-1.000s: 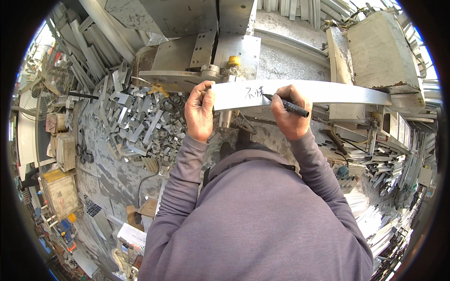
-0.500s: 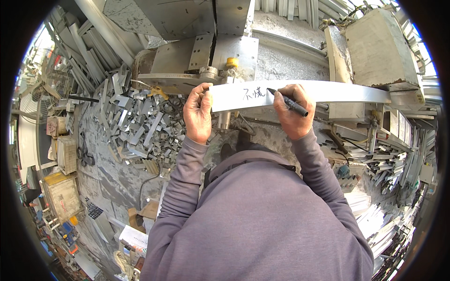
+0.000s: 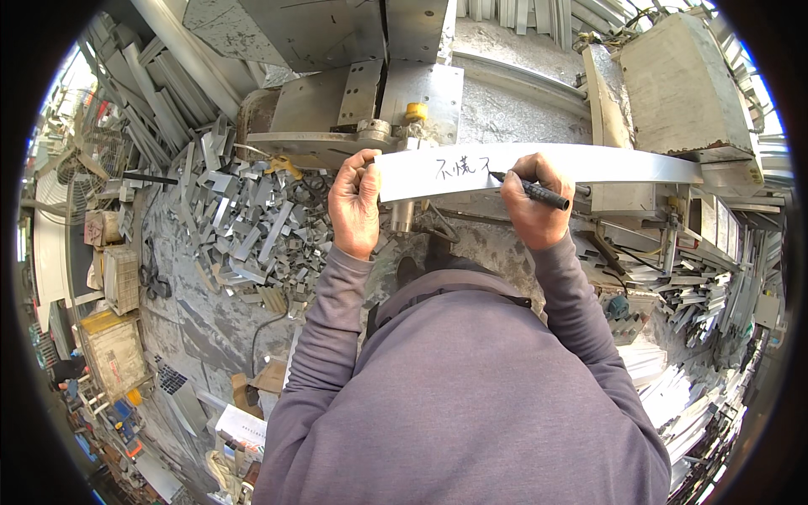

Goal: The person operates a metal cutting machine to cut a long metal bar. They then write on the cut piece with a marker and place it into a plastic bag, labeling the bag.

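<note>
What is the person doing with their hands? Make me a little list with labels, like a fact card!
Place: a cluttered metal workshop
Left hand: grips the left end of a long pale metal strip, holding it steady
Right hand: holds a black marker pen, its tip on the strip
On the strip: dark handwritten marks beside the pen tip
Behind the strip: a grey machine with a yellow knob
On the left: a heap of metal offcuts
Clothing: grey long-sleeved top
</note>
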